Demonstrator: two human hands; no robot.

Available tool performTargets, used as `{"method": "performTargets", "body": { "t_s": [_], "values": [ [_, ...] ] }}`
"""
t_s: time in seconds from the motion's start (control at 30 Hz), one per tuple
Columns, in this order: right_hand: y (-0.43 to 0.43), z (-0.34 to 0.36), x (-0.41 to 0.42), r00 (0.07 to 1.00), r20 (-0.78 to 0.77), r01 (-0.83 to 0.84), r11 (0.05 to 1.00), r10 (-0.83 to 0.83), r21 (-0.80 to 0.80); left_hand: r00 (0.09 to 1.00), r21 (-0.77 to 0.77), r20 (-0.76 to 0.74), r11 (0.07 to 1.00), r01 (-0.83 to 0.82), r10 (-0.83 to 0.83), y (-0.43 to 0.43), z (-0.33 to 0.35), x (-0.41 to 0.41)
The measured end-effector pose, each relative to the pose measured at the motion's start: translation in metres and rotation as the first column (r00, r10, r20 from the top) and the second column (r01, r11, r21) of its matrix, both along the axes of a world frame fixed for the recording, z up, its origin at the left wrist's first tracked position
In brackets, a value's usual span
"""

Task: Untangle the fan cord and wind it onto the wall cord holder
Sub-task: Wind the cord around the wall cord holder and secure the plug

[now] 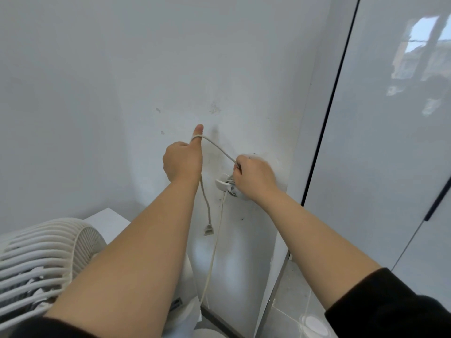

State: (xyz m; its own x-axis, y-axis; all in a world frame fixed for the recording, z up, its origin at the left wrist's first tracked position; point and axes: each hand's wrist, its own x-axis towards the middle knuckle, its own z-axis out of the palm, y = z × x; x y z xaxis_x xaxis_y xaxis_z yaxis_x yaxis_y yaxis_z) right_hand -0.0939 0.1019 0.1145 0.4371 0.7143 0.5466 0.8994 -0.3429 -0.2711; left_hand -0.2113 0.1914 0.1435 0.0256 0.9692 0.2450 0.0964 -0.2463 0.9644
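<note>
A thin beige fan cord [218, 148] runs from my right hand [255, 178] up over the raised thumb of my left hand [183, 161], then hangs down to its plug [208, 231]. My right hand pinches the cord just above the white wall cord holder [223, 184], where a few turns of cord sit. My left hand is curled, with the cord looped round its thumb. Another stretch of cord [214, 247] drops from the holder toward the floor. The white fan [41, 254] stands at lower left.
A white wall [122, 81] faces me, scuffed near the holder. Glossy white cabinet doors [390, 142] with a dark edge stand on the right. Grey floor tiles [292, 301] show below, and a white box [107, 223] sits behind the fan.
</note>
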Motion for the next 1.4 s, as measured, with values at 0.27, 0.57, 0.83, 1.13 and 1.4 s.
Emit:
{"method": "performTargets", "body": {
  "t_s": [0.27, 0.57, 0.83, 1.13, 1.4],
  "values": [
    [0.000, -0.001, -0.001, 1.000, 0.003, 0.011, 1.000, -0.011, -0.009, 0.986, -0.345, 0.104, 0.934, -0.089, 0.132, 0.017, -0.015, -0.004],
    [-0.003, 0.000, -0.003, 1.000, -0.002, 0.010, 1.000, -0.010, 0.001, 0.910, -0.652, 0.396, 0.736, 0.184, 0.124, 0.029, -0.013, -0.017],
    [-0.003, 0.000, -0.003, 1.000, -0.015, 0.002, 1.000, -0.002, 0.002, 0.819, -0.433, 0.573, 0.858, 0.274, 0.027, 0.005, 0.007, -0.009],
    [-0.001, 0.000, 0.000, 1.000, 0.007, -0.001, 1.000, 0.001, -0.011, 0.279, -0.170, 0.946, 0.483, 0.859, -0.162, 0.008, 0.008, -0.026],
    [-0.003, 0.000, 0.001, 1.000, -0.012, -0.026, 1.000, 0.025, -0.016, 0.507, -0.429, 0.653, 0.277, 0.860, -0.562, 0.001, 0.006, -0.026]
  ]
}}
